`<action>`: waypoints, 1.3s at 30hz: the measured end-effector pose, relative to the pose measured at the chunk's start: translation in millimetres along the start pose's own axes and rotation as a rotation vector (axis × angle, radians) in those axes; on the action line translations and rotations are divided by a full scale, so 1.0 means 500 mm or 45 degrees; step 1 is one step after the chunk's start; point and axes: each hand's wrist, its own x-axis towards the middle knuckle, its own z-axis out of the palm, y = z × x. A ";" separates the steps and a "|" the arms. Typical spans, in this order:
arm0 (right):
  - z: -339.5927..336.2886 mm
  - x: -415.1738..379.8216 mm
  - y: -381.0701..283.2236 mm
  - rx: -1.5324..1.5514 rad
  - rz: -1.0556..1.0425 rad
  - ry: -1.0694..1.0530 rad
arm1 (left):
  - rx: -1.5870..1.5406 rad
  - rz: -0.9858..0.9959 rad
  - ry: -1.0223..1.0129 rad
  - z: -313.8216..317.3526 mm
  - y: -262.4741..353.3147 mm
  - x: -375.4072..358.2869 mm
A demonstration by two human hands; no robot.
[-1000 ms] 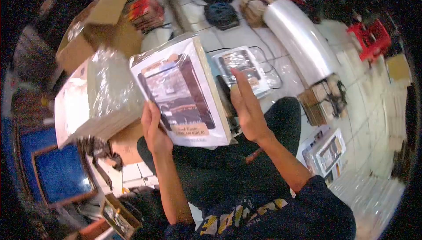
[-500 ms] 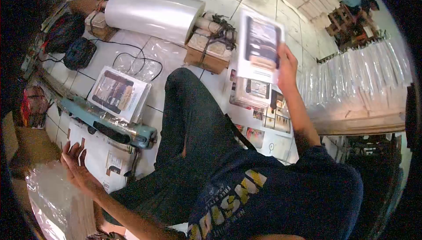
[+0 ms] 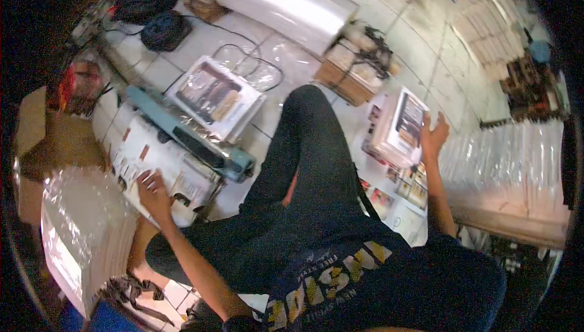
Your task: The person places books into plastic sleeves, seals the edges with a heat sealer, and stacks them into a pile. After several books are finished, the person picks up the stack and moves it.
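— Where do the hands sit in this floor-level packing scene?

— The person sits on a tiled floor (image 3: 420,46), one dark-trousered leg stretched forward. The left hand (image 3: 152,189) lies flat, fingers spread, on a printed white sheet (image 3: 137,155) spread over a stack at the left knee. It presses rather than grips. The right hand (image 3: 433,138) is open, fingers apart, resting against the far edge of a wrapped packet (image 3: 406,122) that lies on top of a small pile of similar packets beside the right thigh; nothing is clamped in it.

— What hems the hands in?

— Just beyond the left hand runs a teal sealing machine (image 3: 194,140), set diagonally, its near edge touching the sheet. Behind it lies another wrapped packet (image 3: 213,92) on loose film. Left of the sheet stands a tall plastic-covered stack (image 3: 85,235), close against the forearm. On the right, a long bank of clear sleeves (image 3: 517,162) runs just beside the right hand.

— And open room?

— Bare tile shows ahead of the knee, between the packet pile and a tied bundle of cartons (image 3: 356,67), with a large roll of clear film (image 3: 286,3) farther back.
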 end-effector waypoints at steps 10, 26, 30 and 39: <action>-0.061 -0.084 -0.724 1.274 -0.244 -1.054 | 0.029 0.130 -0.054 0.048 0.156 -0.177; -0.186 -0.020 -0.748 1.473 -0.132 -1.007 | -1.798 -0.902 -0.871 0.228 0.348 -0.344; -0.317 -0.019 -0.682 1.470 -0.149 -1.028 | -2.440 -1.231 -0.679 0.267 0.359 -0.323; -0.421 0.080 -0.555 1.315 0.142 -1.279 | -2.217 -1.287 -0.622 0.268 0.352 -0.388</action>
